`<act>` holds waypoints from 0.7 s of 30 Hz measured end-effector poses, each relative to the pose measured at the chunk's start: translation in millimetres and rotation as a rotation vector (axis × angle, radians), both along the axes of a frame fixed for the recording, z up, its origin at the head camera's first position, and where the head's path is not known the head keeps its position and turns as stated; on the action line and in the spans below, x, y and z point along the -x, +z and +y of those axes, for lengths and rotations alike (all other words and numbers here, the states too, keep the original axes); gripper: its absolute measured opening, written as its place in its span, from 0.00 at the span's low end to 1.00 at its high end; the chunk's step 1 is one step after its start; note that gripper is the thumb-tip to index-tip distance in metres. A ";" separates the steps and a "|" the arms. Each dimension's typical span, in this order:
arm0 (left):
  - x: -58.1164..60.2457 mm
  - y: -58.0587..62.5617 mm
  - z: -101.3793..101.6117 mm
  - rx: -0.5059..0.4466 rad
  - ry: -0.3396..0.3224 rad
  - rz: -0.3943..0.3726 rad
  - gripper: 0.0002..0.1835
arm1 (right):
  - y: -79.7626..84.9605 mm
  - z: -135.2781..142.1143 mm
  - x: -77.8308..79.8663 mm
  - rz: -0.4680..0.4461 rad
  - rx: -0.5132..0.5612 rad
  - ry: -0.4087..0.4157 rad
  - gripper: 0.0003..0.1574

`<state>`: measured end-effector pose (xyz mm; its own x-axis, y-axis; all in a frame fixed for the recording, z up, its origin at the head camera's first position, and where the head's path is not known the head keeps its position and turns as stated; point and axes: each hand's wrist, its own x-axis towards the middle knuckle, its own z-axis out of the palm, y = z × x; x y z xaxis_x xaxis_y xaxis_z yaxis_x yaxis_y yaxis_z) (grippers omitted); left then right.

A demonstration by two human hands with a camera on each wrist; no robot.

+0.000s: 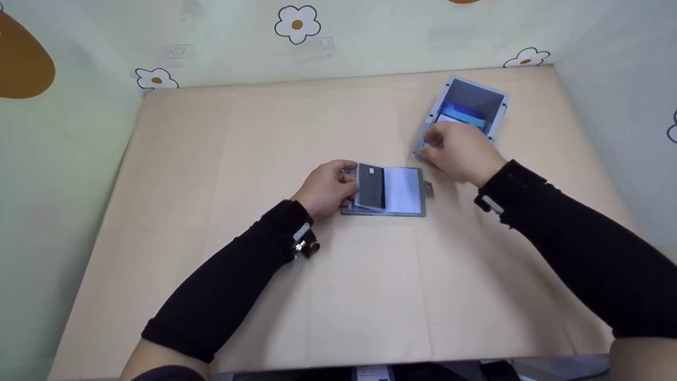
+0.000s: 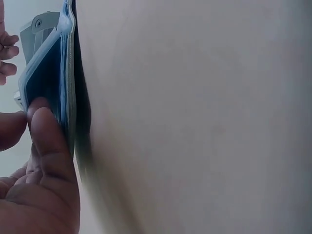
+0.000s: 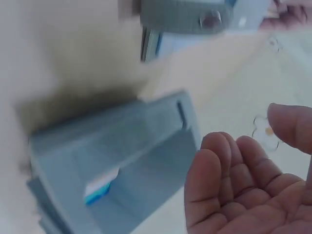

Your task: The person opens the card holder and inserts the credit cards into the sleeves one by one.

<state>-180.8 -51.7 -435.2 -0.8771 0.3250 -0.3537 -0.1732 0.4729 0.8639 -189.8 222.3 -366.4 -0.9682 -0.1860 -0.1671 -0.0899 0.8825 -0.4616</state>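
An open card holder (image 1: 404,190) with clear plastic sleeves lies on the table, its snap strap (image 1: 429,189) pointing right. My left hand (image 1: 329,186) holds its left side, pinching a raised sleeve between thumb and fingers. A dark grey card (image 1: 370,185) with a small pale square shows in that sleeve. In the left wrist view the sleeve (image 2: 41,63) stands away from the pages beneath. Over the near end of a grey box (image 1: 497,119) is my right hand (image 1: 463,151), its fingers loosely bent around nothing. Blue and white cards (image 1: 465,114) lie inside the box, partly hidden by that hand.
The beige table (image 1: 254,143) meets a pale wall (image 1: 227,42) with flower prints at the back, and walls rise on both sides. The grey box stands at the back right, behind the card holder.
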 end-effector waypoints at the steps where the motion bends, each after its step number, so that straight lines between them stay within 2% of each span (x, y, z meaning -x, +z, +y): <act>1: -0.3 0.5 0.2 0.013 -0.005 0.009 0.31 | 3.8 5.3 3.2 0.000 -0.016 -0.009 0.23; 6: -2.1 1.8 2.0 0.147 -0.035 0.096 0.31 | 12.1 31.2 22.5 -0.032 -0.110 -0.051 0.28; 10: -4.3 2.6 2.8 0.217 -0.039 0.149 0.29 | 8.9 45.0 36.4 -0.061 -0.190 -0.055 0.33; 15: -6.2 4.0 2.8 0.281 -0.041 0.186 0.27 | 1.3 47.4 44.0 -0.072 -0.257 -0.049 0.34; 21: -5.1 6.1 2.1 0.338 -0.051 0.243 0.26 | -10.0 45.6 46.0 -0.009 -0.347 -0.004 0.24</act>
<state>-175.8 -49.6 -429.1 -0.9340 0.2715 -0.2324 0.0480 0.7396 0.6713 -235.8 267.9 -376.3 -0.9671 -0.1125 -0.2283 -0.0830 0.9874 -0.1348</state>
